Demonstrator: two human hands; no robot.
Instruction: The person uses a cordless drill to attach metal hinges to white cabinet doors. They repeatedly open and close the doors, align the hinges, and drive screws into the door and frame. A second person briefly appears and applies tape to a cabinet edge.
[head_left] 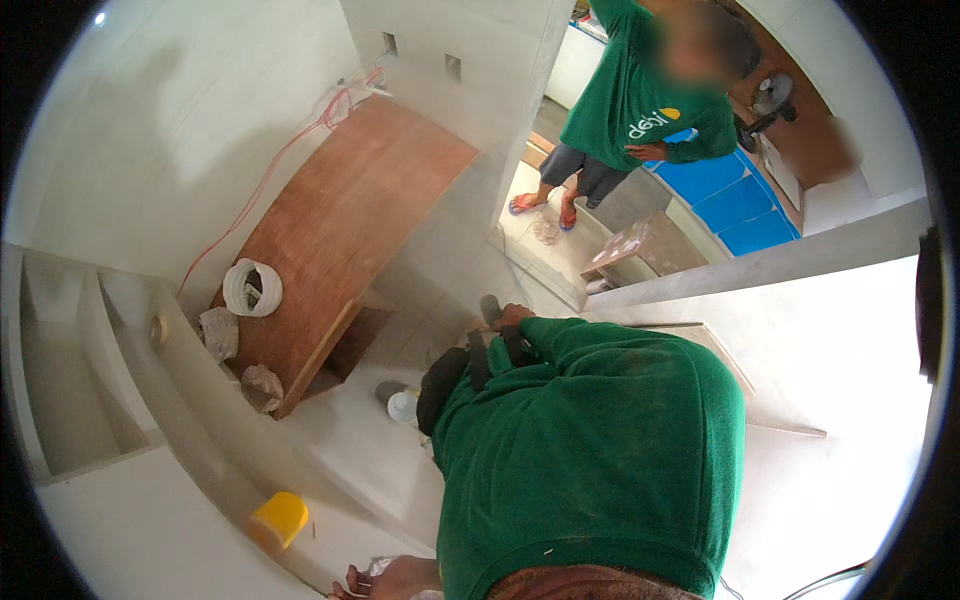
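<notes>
My left hand [390, 578] shows at the bottom edge, fingers apart, beside crumpled light material [381, 564] on the pale ledge. My right hand [514, 315], beyond my green-clad body [590, 440], is closed at a grey object [490, 306], too small to identify. Dark straps partly show just below it. A white container [402, 407] stands on the floor left of my body. On the left ledge is a yellow cylindrical thing [280, 518].
A wooden bench [340, 190] carries a white coil [252, 287] and plastic bags; a red cable runs behind it. Built-in shelves [70, 370] line the left. A co-worker [610, 100] in green stands in the doorway, near a low box [640, 245] and blue cabinets [720, 205].
</notes>
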